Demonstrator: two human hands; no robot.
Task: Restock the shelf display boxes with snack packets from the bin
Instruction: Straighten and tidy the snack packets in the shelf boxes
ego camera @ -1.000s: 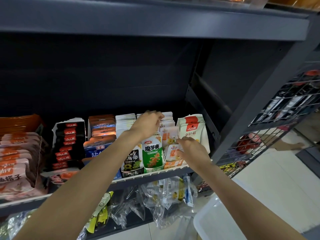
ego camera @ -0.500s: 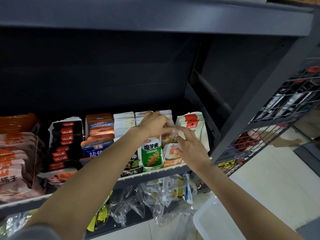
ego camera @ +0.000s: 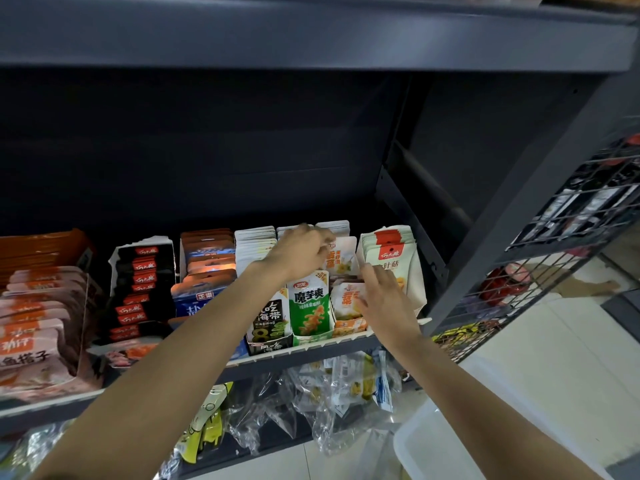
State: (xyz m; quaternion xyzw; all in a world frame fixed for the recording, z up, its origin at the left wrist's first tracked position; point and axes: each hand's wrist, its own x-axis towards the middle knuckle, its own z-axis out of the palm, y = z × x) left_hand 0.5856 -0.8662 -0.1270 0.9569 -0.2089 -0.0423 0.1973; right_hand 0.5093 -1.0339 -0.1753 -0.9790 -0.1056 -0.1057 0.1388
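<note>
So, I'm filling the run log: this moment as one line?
left hand: holds white-orange packet | right hand: fingers on front packets, orange-white display box | grey shelf

2 bare forearms, no watch or rings; left hand [ego camera: 300,252], right hand [ego camera: 384,299].

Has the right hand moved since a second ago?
Yes. The right hand has shifted right, from the orange-white display box toward the cream packets.

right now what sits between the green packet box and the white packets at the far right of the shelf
In the head view, the orange-and-white packet box stands between the green packet box and the white packets, with the right hand over it.
</note>
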